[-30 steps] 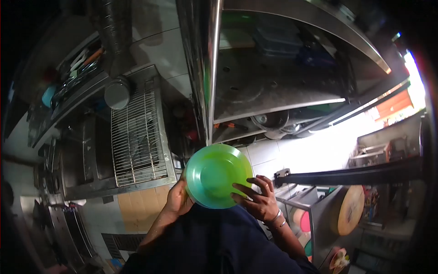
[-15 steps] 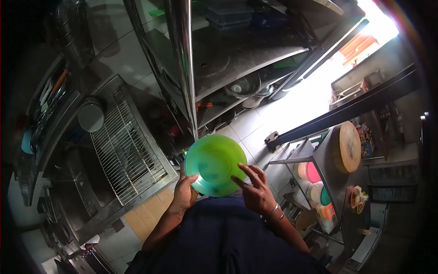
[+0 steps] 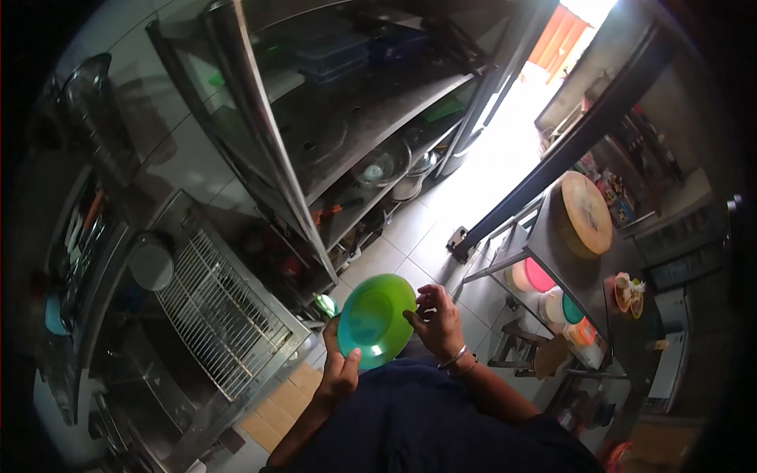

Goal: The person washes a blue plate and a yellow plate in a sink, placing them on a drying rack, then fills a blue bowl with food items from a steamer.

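Note:
A translucent green bowl is tilted in front of my body, its inside facing me. My left hand is closed on its lower left edge, thumb over the rim and fingers underneath. At the right rim is my right hand, its fingers loosely curled and apart from the thumb. Its fingertips are beside the rim; whether they touch it is hard to tell. A metal bangle circles the right wrist.
On the left, a metal sink counter carries a wire rack and round plates. Ahead stands a metal shelf with a sharp-looking post. To the right, a round wooden board lies on a table above several tubs.
The bowl has tipped so that it looks narrower, and it sits slightly lower. My right fingers have drawn off its inner surface and curled. The view has turned.

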{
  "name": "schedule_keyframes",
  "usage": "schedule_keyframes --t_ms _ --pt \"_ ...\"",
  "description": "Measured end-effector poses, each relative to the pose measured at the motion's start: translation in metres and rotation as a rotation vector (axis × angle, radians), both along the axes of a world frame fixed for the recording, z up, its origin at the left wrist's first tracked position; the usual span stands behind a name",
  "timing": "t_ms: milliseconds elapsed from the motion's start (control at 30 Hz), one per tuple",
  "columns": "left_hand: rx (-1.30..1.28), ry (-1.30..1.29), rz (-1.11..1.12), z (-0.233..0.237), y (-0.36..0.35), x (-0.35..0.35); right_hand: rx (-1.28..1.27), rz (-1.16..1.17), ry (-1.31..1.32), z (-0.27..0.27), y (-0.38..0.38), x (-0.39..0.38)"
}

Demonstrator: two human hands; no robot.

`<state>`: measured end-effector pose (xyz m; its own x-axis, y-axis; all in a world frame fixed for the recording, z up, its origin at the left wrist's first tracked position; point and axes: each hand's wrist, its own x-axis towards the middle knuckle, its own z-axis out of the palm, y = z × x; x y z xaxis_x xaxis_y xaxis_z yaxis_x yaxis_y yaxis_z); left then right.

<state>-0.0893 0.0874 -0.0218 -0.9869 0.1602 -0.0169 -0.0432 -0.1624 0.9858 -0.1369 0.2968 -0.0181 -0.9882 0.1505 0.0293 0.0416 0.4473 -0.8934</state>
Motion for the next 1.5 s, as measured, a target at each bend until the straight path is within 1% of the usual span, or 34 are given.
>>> schedule_keyframes --t_ms 33,67,133,200,233,267,333,400,433,467,533,567,600,667,700,733,800,833,867,900,933,1000,1033,1067,1133,1167,1200,1233,1267,1300,1333,1400,1467,1500 --pt "-0.084 -0.004 -0.02 0.0 0.004 0.002 0.064 -0.004 0.031 -0.004 0.006 0.001" --pt "-0.086 0.002 -0.048 -0.002 0.006 0.007 0.062 -0.033 0.035 -0.009 0.011 0.002" --pt "-0.432 0.204 -0.078 -0.014 0.014 0.014 -0.027 -0.021 0.045 -0.018 0.027 0.009" --pt "-0.406 0.177 -0.086 0.009 0.042 0.005 -0.027 -0.029 0.085 -0.029 0.046 0.016" --pt "-0.3 0.094 -0.115 0.003 0.051 0.006 0.069 -0.039 0.106 -0.024 0.055 0.023" --pt "-0.196 0.009 -0.136 -0.002 0.059 0.007 0.042 -0.063 0.176 -0.026 0.065 0.029" --pt "-0.117 0.039 -0.188 0.0 0.089 0.007 -0.019 -0.151 0.097 -0.019 0.089 0.042" --pt "-0.146 0.06 -0.279 -0.006 0.111 0.007 -0.044 -0.242 0.063 -0.023 0.118 0.055" --pt "-0.181 0.068 -0.32 -0.009 0.124 0.007 -0.108 -0.286 -0.007 -0.015 0.132 0.065" --pt "-0.173 0.078 -0.39 -0.01 0.144 0.007 -0.028 -0.316 0.028 -0.021 0.148 0.074" --pt "-0.098 0.11 -0.441 -0.012 0.181 0.011 -0.034 -0.434 -0.111 0.0 0.182 0.099" --pt "-0.223 0.166 -0.445 -0.023 0.197 0.009 -0.024 -0.476 -0.103 0.001 0.203 0.112" --pt "-0.211 0.175 -0.501 -0.024 0.22 0.011 -0.019 -0.533 -0.101 -0.002 0.223 0.125" --pt "-0.126 0.171 -0.621 -0.022 0.271 0.019 0.013 -0.623 -0.014 -0.018 0.263 0.154" --pt "-0.146 0.154 -0.644 -0.013 0.298 0.031 0.036 -0.677 0.03 -0.024 0.283 0.169" --pt "-0.143 0.161 -0.68 -0.016 0.322 0.036 0.037 -0.713 0.035 -0.029 0.303 0.185" --pt "-0.086 0.089 -0.782 -0.023 0.361 0.044 -0.001 -0.734 0.054 -0.035 0.34 0.214" --pt "-0.073 -0.045 -0.8 0.0 0.385 0.059 -0.017 -0.727 0.041 -0.03 0.36 0.232" --pt "-0.081 -0.031 -0.811 -0.003 0.404 0.063 -0.024 -0.739 0.055 -0.029 0.383 0.251" --pt "-0.13 0.036 -0.879 -0.014 0.422 0.067 0.026 -0.683 -0.005 -0.03 0.405 0.269" --pt "-0.089 0.031 -0.917 -0.025 0.439 0.072 0.072 -0.625 -0.064 -0.03 0.423 0.286" --pt "-0.008 0.016 -0.994 -0.047 0.474 0.084 0.056 -0.701 -0.019 -0.029 0.454 0.321" --pt "0.031 -0.126 -1.052 -0.036 0.499 0.093 0.044 -0.756 0.007 -0.025 0.464 0.338" --pt "0.065 -0.271 -1.103 -0.026 0.523 0.105 0.028 -0.764 0.01 -0.02 0.47 0.357" --pt "-0.005 -0.195 -1.177 -0.013 0.564 0.127 -0.156 -1.02 0.003 -0.003 0.483 0.391" --pt "-0.039 -0.106 -1.239 -0.017 0.584 0.134 -0.17 -1.029 0.008 -0.003 0.49 0.407" --pt "-0.074 -0.019 -1.303 -0.02 0.604 0.142 -0.086 -1.15 0.038 -0.004 0.496 0.423" --pt "-0.098 -0.024 -1.318 -0.012 0.623 0.151 -0.007 -1.272 0.062 -0.004 0.498 0.438" --pt "-0.111 -0.127 -1.396 -0.004 0.642 0.162 -0.035 -1.292 0.053 -0.002 0.5 0.454" --pt "-0.126 -0.234 -1.472 0.0 0.659 0.172 -0.22 -1.465 0.167 0.005 0.504 0.469" --pt "-0.148 -0.24 -1.494 -0.001 0.676 0.184 -0.398 -1.634 0.29 0.006 0.51 0.487" --pt "-0.07 -0.564 -1.466 -0.01 0.714 0.208 -0.15 -1.828 0.347 -0.022 0.518 0.544" --pt "-0.134 -0.616 -1.484 -0.02 0.753 0.228 -0.33 -2.059 0.507 -0.013 0.513 0.586" --pt "-0.11 -0.627 -1.5 -0.035 0.774 0.237 -0.327 -2.16 0.512 -0.022 0.508 0.612"
